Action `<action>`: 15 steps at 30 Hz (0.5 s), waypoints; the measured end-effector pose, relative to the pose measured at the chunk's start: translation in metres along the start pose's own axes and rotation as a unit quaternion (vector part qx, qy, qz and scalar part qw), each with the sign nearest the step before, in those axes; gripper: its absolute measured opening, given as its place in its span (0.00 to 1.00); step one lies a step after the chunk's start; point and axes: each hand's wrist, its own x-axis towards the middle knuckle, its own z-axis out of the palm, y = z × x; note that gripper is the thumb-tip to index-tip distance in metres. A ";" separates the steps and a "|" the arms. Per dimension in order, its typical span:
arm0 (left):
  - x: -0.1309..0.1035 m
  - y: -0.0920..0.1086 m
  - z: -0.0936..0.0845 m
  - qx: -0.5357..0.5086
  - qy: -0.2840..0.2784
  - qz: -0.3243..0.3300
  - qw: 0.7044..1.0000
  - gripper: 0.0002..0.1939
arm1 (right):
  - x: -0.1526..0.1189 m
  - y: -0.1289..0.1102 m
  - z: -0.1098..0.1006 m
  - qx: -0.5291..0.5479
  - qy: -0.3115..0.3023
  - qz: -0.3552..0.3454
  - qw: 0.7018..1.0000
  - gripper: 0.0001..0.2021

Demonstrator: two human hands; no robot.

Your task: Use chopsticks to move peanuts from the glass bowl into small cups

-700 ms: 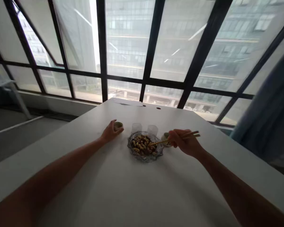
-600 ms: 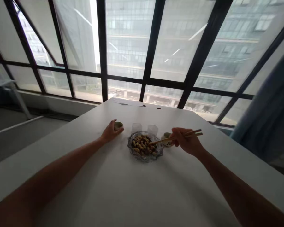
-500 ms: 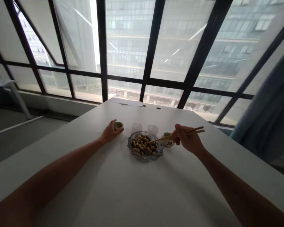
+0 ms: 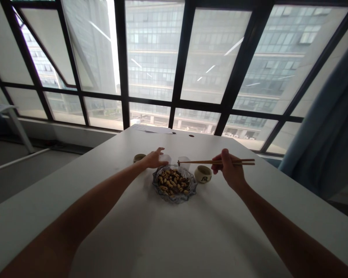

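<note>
My right hand [image 4: 230, 168] is closed around a pair of chopsticks [image 4: 203, 161], which point left. A small dark piece [image 4: 178, 163] is at their tips, by the near-left rim of a clear cup [image 4: 185, 162]. My left hand [image 4: 153, 158] reaches over to another clear cup [image 4: 165, 158], thumb in front and fingers apart; whether it grips the cup is hard to see. In front of the cups stands a scalloped glass bowl [image 4: 175, 199] of peanuts [image 4: 172, 181] mixed with darker bits. A ceramic cup [image 4: 203, 175] with a dark character sits right of the bowl.
Another ceramic cup [image 4: 139, 157] is partly hidden behind my left wrist. Paper [image 4: 153, 129] lies at the far end of the white table [image 4: 150, 239]. Windows stand beyond it, and a blue curtain [image 4: 316, 135] hangs at the right.
My left hand has left the left ceramic cup and moved right to the clear cup. The chopstick tips have risen out of the peanuts with a dark piece and moved over beside the other clear cup.
</note>
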 end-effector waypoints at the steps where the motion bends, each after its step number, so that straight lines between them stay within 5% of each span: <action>1: 0.003 0.000 0.001 -0.003 0.001 0.006 1.000 0.43 | 0.001 0.003 0.000 0.012 0.007 0.000 1.000 0.32; 8: -0.002 0.006 -0.006 0.099 0.137 0.234 0.957 0.40 | -0.016 0.016 0.015 0.005 0.064 -0.063 0.996 0.30; 15: -0.008 0.013 -0.004 0.103 0.167 0.273 0.942 0.38 | -0.036 0.020 0.027 -0.076 -0.018 -0.169 0.983 0.24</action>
